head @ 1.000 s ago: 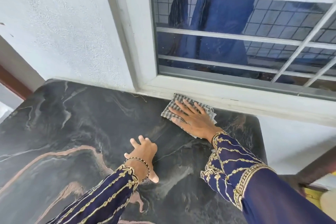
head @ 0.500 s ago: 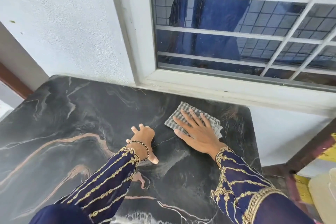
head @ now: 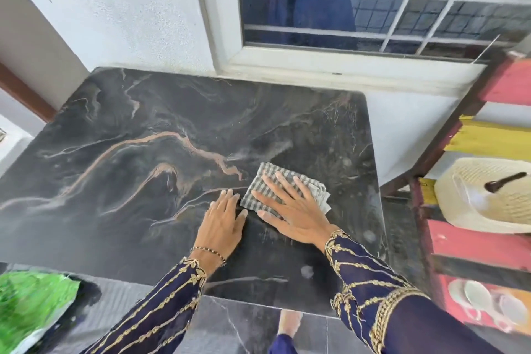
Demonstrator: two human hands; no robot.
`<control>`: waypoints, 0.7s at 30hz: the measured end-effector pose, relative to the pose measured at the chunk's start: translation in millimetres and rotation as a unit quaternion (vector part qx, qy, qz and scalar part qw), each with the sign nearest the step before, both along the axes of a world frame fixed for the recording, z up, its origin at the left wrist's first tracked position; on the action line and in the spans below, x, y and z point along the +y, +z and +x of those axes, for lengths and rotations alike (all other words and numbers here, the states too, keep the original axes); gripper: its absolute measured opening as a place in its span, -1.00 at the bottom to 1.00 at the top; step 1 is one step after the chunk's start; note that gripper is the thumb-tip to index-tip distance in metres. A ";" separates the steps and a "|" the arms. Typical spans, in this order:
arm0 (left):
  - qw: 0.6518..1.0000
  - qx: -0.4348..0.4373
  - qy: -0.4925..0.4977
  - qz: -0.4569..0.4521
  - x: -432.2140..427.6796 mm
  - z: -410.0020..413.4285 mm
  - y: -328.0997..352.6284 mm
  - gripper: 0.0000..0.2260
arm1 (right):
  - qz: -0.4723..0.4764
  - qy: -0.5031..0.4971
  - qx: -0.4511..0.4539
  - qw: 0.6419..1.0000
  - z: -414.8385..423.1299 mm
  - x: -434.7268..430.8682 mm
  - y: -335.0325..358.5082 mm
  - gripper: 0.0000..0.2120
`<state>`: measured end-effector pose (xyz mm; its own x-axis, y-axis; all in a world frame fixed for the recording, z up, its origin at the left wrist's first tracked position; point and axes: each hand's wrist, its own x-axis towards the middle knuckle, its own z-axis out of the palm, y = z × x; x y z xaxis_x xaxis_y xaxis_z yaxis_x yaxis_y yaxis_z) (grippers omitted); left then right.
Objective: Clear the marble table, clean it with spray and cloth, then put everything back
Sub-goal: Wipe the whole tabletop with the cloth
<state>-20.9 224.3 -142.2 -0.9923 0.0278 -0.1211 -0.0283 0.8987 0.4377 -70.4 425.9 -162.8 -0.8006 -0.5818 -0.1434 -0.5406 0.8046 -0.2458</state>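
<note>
The black marble table [head: 138, 169] with tan veins fills the middle of the view and nothing else lies on its top. A folded grey checked cloth [head: 260, 181] lies on its right part. My right hand [head: 293, 210] presses flat on the cloth, fingers spread. My left hand [head: 222, 223] rests flat on the bare marble just left of the cloth, holding nothing. Both arms wear dark blue sleeves with gold embroidery.
A white wall and a barred window [head: 373, 3] stand behind the table. At the right is a red and yellow wooden rack [head: 488, 241] with a straw hat [head: 482, 195] and cups [head: 485, 299]. A green bag [head: 31, 302] lies at the lower left on the tiled floor.
My right hand has drawn the cloth from the window sill edge back toward me across the marble. My left hand has flattened out beside it. The view has tilted down and pulled back.
</note>
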 end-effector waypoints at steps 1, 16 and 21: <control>1.000 -0.005 0.001 -0.002 -1.7 13.0 3.0 -0.56 | -0.004 0.003 0.006 1.000 17.6 -1.6 -1.3 -0.36; 0.998 -0.020 -0.057 -0.032 6.8 75.1 31.2 -0.57 | 0.011 0.097 0.030 0.995 155.8 22.5 -1.5 -0.53; 0.997 -0.016 -0.070 -0.016 24.9 66.4 32.6 -0.58 | 0.017 0.095 0.015 0.995 165.8 51.0 3.6 -0.53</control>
<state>45.5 249.2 -109.6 -0.9747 0.1608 -0.1554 0.0845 0.9084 0.4095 95.4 476.9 -159.2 -0.6806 -0.7183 -0.1443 -0.6904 0.6947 -0.2017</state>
